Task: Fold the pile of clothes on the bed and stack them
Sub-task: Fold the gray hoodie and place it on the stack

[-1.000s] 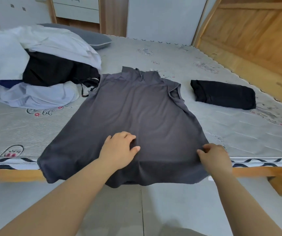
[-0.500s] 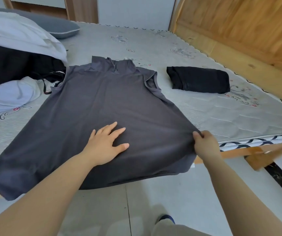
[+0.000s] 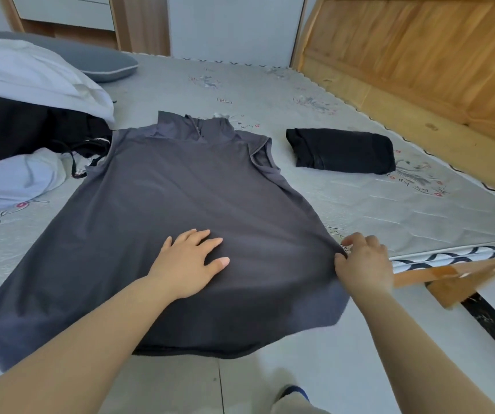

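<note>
A dark grey sleeveless top lies spread flat on the mattress, its hem hanging over the bed's near edge. My left hand presses flat on the lower middle of the top, fingers straight and spread. My right hand pinches the top's lower right side edge near the mattress border. A folded black garment lies to the right of the top. A pile of unfolded white and black clothes sits at the left.
A grey pillow lies behind the pile. A wooden headboard runs along the right side. The bed's wooden frame corner juts out at the right. Pale tiled floor is below me.
My left hand opened from loosely curled to flat and spread on the top. My right hand kept its pinch on the side edge. The camera view shifted right and closer.
</note>
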